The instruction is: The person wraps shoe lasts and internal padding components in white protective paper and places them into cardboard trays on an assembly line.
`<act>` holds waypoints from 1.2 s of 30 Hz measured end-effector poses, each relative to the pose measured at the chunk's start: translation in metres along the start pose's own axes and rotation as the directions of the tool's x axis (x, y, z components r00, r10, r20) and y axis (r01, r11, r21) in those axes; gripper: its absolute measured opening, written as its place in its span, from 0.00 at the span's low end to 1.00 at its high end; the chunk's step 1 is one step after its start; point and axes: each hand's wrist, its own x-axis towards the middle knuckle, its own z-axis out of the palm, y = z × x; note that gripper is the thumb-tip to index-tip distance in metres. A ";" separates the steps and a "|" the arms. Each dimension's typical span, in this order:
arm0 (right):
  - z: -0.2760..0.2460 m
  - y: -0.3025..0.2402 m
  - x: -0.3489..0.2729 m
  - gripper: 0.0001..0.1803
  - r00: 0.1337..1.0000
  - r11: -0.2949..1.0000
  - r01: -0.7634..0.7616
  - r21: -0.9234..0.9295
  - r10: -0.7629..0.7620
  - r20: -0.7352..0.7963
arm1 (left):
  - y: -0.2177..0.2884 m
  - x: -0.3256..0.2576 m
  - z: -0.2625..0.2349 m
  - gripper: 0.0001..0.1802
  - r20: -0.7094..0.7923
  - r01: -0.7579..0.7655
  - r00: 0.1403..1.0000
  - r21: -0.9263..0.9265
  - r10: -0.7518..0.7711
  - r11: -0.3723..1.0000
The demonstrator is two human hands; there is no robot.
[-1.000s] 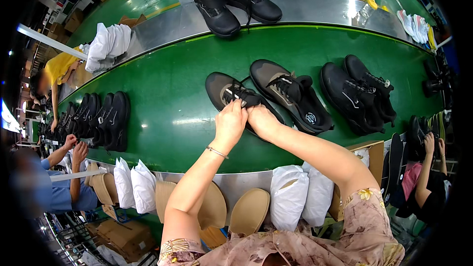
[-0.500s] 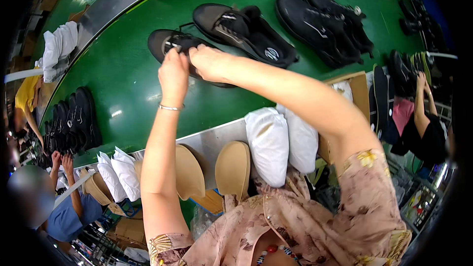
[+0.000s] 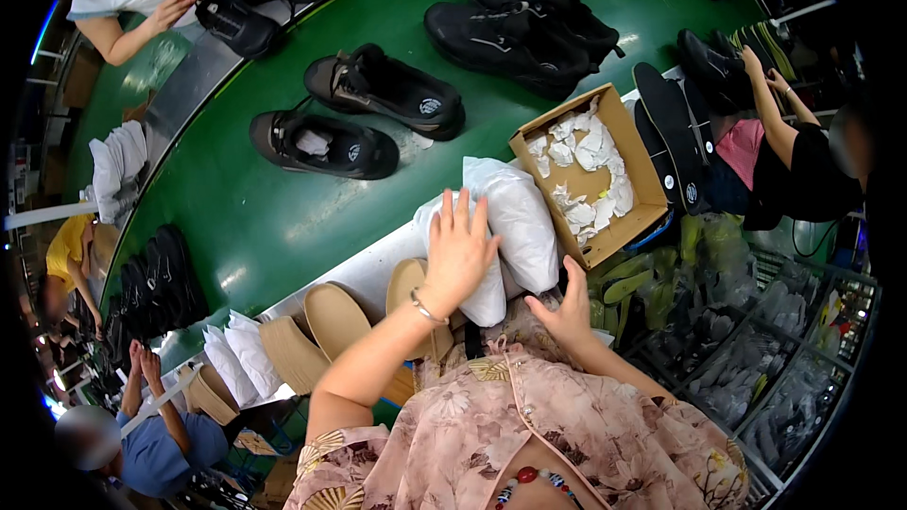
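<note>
At six o'clock, left hand [image 3: 458,250] lies spread wide on white stuffing bags [image 3: 515,217]; right hand [image 3: 567,307] cups them beneath, fingers open. Cardboard box [image 3: 624,146] at two o'clock.

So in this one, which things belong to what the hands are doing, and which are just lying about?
In hand:
- left hand flat on white bags
- right hand below them

Lying about:
- black shoes on green belt
- cardboard box of paper scraps
- tan insoles
</note>
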 end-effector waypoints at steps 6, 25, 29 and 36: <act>0.048 0.029 -0.001 0.49 0.988 0.986 -0.052 0.162 0.074 -0.138 | -0.001 -0.020 0.045 0.33 0.102 0.073 0.992 0.038 -0.077 0.997; -0.022 -0.096 0.049 0.35 0.994 0.677 -0.103 0.729 0.083 0.064 | 0.009 0.052 -0.032 0.31 0.439 0.285 0.865 -0.828 -0.242 -0.483; -0.011 -0.104 0.095 0.35 0.995 0.734 -0.059 0.676 -0.012 0.100 | -0.010 0.061 -0.041 0.24 0.288 0.111 0.776 -0.938 -0.561 -0.327; 0.005 -0.126 0.165 0.33 0.995 0.777 -0.089 0.624 0.048 0.082 | -0.037 0.096 -0.025 0.23 0.157 -0.119 0.582 -0.954 -0.798 -0.274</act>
